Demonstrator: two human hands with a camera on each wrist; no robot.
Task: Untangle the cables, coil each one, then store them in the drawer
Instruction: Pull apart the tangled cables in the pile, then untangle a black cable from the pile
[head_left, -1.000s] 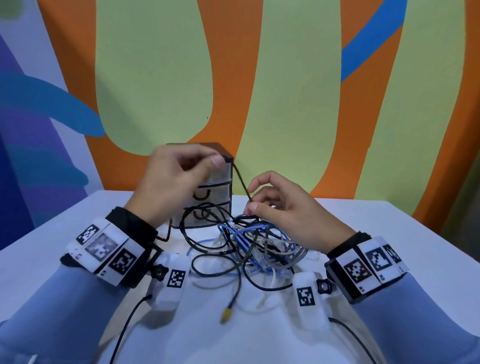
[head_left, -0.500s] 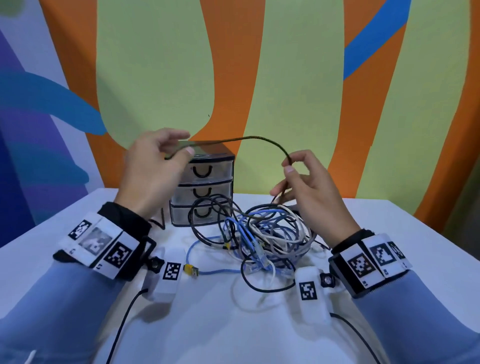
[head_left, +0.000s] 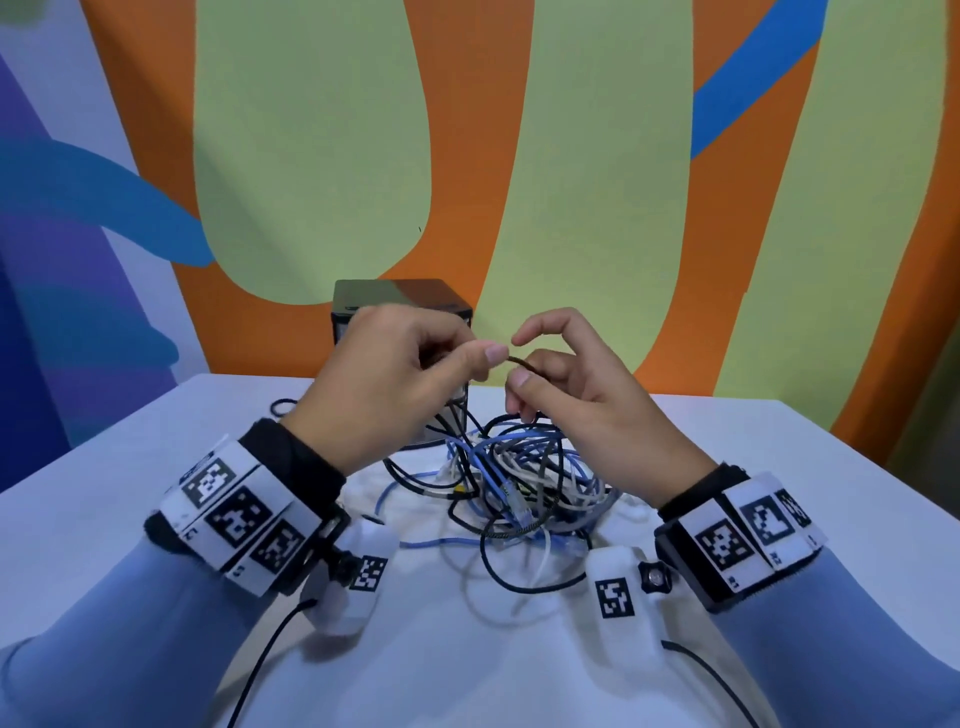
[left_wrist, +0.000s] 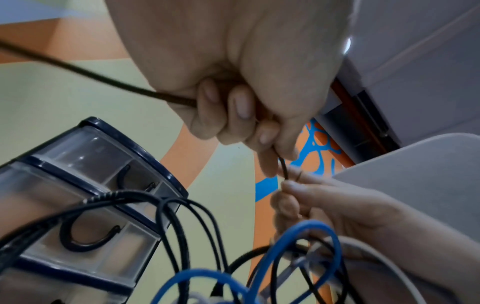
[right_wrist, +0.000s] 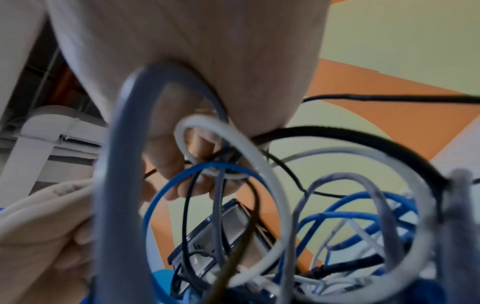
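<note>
Left hand (head_left: 384, 384) and right hand (head_left: 576, 400) — raised close together — each pinch one thin black cable (head_left: 522, 362) above the tangled cables (head_left: 519, 483); drawer unit (head_left: 400, 301) just beyond.

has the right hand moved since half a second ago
Yes. The right hand has closed in toward the left hand in front of the drawer unit; both now pinch the dark braided cable almost fingertip to fingertip.
</note>
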